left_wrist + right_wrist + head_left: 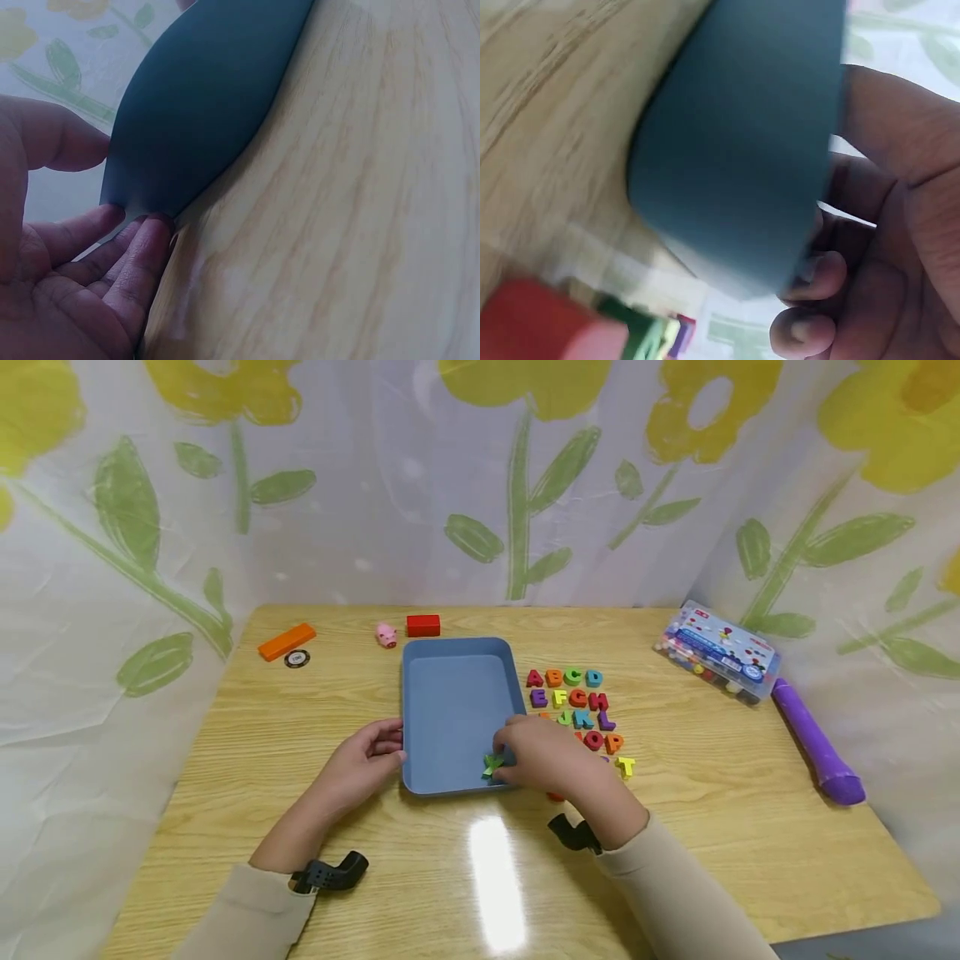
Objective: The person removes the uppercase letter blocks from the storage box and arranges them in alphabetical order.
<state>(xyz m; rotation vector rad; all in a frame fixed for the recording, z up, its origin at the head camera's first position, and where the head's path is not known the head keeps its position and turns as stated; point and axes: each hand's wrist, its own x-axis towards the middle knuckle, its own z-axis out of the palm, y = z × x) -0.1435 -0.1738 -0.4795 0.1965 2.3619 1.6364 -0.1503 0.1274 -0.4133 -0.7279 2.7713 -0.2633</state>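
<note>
A blue-grey tray (457, 693) lies in the middle of the table, its outer wall (202, 90) filling much of the left wrist view. My left hand (358, 766) is at the tray's left side, thumb and fingertips touching it from outside. Over the near right corner, my right hand (547, 752) reaches in and pinches a green letter X (491, 766) close to the tray floor. In the right wrist view the tray wall (735, 135) hides the letter and some fingertips. Colourful block letters (577, 698) stand in rows right of the tray, some covered by the right hand.
Behind the tray are a red block (423, 626) and a pink pig figure (386, 635). An orange block (287, 642) and a black-and-white chip (297, 658) lie far left. On the right are a clear plastic box (718, 652) and a purple microphone (817, 743).
</note>
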